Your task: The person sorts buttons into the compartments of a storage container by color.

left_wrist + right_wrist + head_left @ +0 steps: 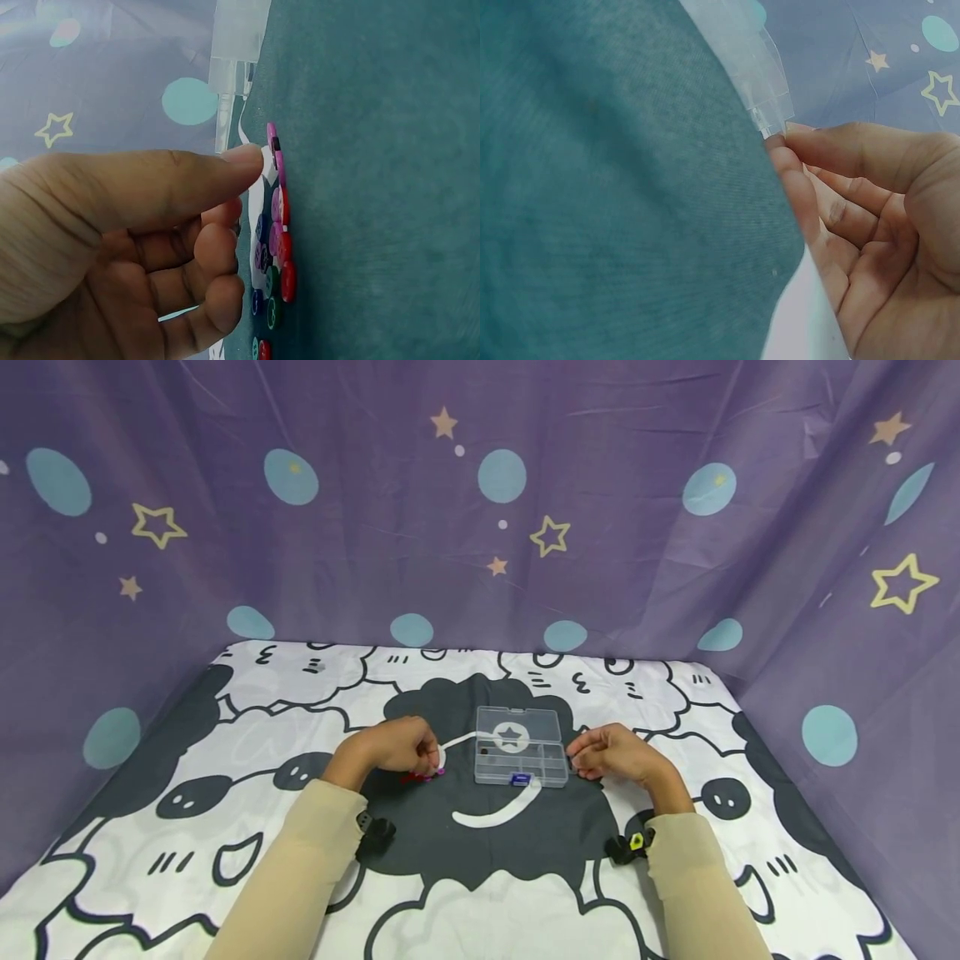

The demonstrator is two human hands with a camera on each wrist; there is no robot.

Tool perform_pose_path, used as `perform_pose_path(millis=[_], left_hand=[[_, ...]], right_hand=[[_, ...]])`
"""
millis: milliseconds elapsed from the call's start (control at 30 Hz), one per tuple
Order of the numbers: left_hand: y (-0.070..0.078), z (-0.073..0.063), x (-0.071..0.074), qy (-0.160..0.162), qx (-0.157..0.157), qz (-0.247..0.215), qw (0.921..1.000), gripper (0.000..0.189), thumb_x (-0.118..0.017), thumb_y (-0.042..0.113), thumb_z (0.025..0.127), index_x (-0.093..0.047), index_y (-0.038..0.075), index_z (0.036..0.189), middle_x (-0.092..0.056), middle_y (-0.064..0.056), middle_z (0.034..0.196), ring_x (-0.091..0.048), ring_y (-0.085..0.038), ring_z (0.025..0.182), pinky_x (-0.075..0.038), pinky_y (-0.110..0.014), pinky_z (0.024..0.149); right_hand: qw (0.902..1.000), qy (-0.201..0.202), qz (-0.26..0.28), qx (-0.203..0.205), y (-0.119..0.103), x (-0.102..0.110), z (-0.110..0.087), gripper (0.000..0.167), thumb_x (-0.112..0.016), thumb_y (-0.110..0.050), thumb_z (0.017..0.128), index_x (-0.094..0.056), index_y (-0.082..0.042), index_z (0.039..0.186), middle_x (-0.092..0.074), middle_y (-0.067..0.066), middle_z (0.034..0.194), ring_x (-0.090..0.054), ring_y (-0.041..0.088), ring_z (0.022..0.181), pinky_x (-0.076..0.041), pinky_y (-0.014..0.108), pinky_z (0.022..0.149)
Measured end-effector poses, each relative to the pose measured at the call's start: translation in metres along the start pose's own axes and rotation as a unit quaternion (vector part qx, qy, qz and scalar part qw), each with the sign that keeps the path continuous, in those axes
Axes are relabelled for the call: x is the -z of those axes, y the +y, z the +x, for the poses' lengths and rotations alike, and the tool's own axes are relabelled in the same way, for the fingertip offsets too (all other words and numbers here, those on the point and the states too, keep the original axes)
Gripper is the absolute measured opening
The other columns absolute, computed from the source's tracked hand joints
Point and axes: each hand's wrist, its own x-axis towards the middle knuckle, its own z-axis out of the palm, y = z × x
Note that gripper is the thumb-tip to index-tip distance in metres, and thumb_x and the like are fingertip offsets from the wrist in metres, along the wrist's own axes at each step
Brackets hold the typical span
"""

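Note:
My left hand (pixel 408 747) is over a cluster of small buttons at the left of the box, its fingers loosely bent. In the left wrist view its thumb tip is right beside a purple button (pixel 271 136), and nothing shows held between the fingers. Red buttons (pixel 289 281), blue and green ones lie along the dark cloth. A clear plastic compartment box (pixel 521 764) stands in the middle with its lid (pixel 540 722) raised back. My right hand (pixel 615 756) has thumb and index fingertips at the box's right edge, pinching it in the right wrist view.
A small dark piece (pixel 484 752) is in one compartment of the box. Its front bears a blue label (pixel 521 779). Underneath is a cloth (pixel 480 852) printed with cartoon sheep; a purple curtain (pixel 480 527) hangs behind and at both sides.

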Motion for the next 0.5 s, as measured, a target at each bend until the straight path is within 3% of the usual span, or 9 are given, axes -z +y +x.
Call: perform_pose_path(millis=[200, 500], left_hand=[[-0.0007, 0.0012, -0.0015, -0.004, 0.006, 0.020, 0.9998, 0.008, -0.079, 0.006, 0.085, -0.076, 0.012, 0.081, -0.062, 0.008, 0.067, -0.051, -0.006, 0.059, -0.043, -0.024, 0.058], [0.0001, 0.0015, -0.0033, 0.007, 0.016, 0.044, 0.9989, 0.017, -0.083, 0.011, 0.083, -0.071, 0.014, 0.072, -0.055, 0.009, 0.061, -0.049, -0.006, 0.056, -0.040, -0.024, 0.056]], right_hand=[[1.0000, 0.001, 0.000, 0.000, -0.0016, -0.0013, -0.0008, 0.024, -0.067, 0.002, 0.093, -0.066, 0.013, 0.114, -0.074, 0.012, 0.093, -0.070, 0.017, 0.078, -0.059, 0.031, 0.073], [1.0000, 0.003, -0.001, -0.004, -0.0023, -0.0010, -0.0004, 0.024, -0.068, 0.002, 0.093, -0.067, 0.013, 0.114, -0.074, 0.012, 0.093, -0.070, 0.017, 0.078, -0.059, 0.031, 0.073]])
